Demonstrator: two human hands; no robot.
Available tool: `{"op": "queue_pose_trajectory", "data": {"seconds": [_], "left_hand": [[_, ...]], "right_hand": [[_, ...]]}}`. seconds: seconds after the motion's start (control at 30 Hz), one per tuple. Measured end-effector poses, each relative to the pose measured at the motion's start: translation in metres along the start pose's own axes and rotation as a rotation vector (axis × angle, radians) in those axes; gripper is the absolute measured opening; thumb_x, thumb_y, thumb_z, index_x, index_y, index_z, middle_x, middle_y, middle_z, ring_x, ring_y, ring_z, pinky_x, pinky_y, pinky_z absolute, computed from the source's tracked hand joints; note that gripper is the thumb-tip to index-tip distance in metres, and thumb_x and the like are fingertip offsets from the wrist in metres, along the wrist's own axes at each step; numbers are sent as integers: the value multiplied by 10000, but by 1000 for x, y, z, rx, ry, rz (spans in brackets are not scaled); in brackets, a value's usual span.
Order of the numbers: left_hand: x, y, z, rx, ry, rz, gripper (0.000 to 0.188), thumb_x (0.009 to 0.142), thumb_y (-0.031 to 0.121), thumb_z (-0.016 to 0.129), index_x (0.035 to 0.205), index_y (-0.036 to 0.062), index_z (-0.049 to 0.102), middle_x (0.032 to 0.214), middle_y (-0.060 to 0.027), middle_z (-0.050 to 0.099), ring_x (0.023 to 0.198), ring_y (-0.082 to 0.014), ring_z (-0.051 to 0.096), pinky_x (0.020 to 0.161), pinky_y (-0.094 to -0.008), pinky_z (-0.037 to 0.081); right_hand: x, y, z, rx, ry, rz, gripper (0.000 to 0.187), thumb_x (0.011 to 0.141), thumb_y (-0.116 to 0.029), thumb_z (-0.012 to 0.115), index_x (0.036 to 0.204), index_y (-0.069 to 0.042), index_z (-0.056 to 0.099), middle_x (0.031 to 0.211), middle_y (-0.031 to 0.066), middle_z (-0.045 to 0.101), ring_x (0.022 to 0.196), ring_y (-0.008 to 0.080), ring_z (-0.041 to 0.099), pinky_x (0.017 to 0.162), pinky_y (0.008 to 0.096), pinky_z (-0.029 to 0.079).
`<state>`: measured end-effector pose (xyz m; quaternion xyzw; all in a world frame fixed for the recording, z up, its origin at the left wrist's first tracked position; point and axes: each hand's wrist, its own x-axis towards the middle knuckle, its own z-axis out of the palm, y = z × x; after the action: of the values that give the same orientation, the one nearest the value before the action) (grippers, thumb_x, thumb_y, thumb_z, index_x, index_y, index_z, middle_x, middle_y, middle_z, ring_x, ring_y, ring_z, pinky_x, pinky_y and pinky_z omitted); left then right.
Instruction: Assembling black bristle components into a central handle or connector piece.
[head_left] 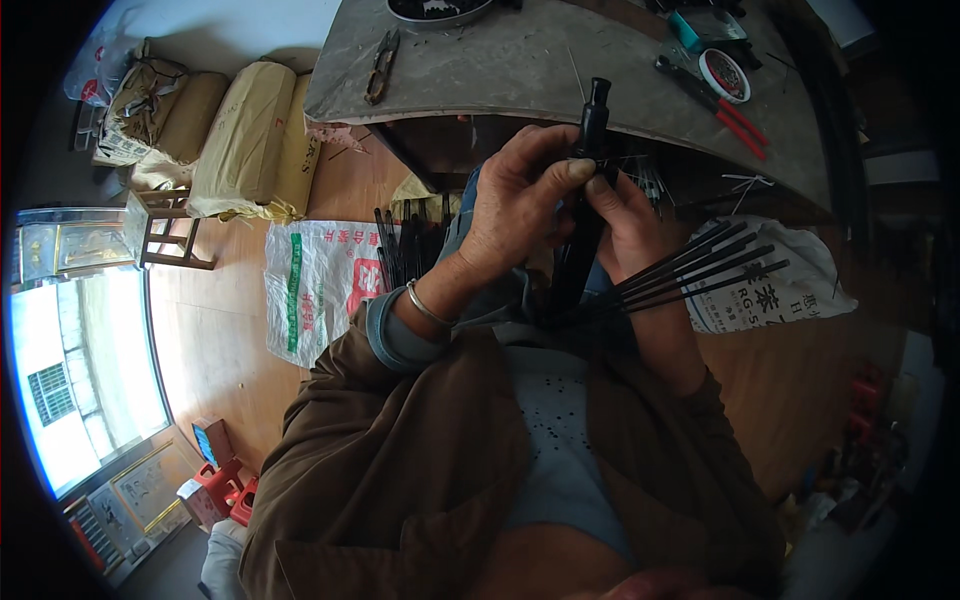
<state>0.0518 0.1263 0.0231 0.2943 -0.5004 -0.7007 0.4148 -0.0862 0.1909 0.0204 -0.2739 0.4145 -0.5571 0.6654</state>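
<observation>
My left hand (520, 200) is closed around a slim black tube-shaped piece (595, 105) with a flared upper end, held upright before the table edge. Beside it, my right hand (630, 225) is closed too, its thumb and fingertips pressed to the same piece just below my left thumb. A fine wire-like strand sticks out near the fingertips. The lower part of the black piece runs down between my hands toward my lap. Several thin black rods (690, 265) lie across my lap and fan out to the right, partly in front of my right forearm.
The grey table (500, 75) carries dark-handled cutters (382, 68), red-handled pliers (715, 105), a round white dish (724, 76), a teal box (705, 32) and a bowl (440, 12). Printed sacks (310, 290) lie on the floor. Wrapped bales (243, 140) and a wooden stool (175, 230) stand left.
</observation>
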Motion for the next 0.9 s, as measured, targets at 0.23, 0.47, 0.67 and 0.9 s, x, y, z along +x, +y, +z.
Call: {"op": "queue_pose_trajectory", "data": {"seconds": [0.23, 0.47, 0.67, 0.9], "left_hand": [[0, -2, 1, 34, 5, 24, 272, 898, 105, 675, 1141, 2, 606, 878, -9, 580, 573, -35, 548, 435, -186, 433], [-1, 1, 2, 5, -15, -11, 261, 902, 96, 667, 1140, 5, 613, 875, -5, 576, 565, -34, 544, 450, -181, 434], [-1, -2, 4, 34, 8, 54, 252, 902, 95, 668, 1135, 16, 618, 879, -1, 572, 559, -27, 525, 464, -176, 431], [-3, -1, 5, -12, 6, 4, 241, 920, 143, 659, 1136, 43, 620, 760, 25, 569, 529, -20, 512, 416, -184, 404]], "right_hand": [[1, 3, -2, -25, 53, -53, 333, 995, -338, 532, 1158, -52, 580, 969, 41, 611, 853, 143, 616, 727, 287, 517], [-1, -2, 5, -7, 57, -55, 422, 993, -424, 503, 1155, -40, 570, 948, 56, 616, 825, 154, 624, 707, 287, 518], [-2, -4, 6, 10, 60, -45, 406, 1005, -399, 483, 1155, -30, 563, 945, 66, 620, 822, 167, 631, 728, 293, 519], [-1, -6, 5, 69, 38, -6, 363, 1006, -353, 499, 1180, -38, 547, 992, 65, 613, 877, 158, 626, 754, 297, 522]]}}
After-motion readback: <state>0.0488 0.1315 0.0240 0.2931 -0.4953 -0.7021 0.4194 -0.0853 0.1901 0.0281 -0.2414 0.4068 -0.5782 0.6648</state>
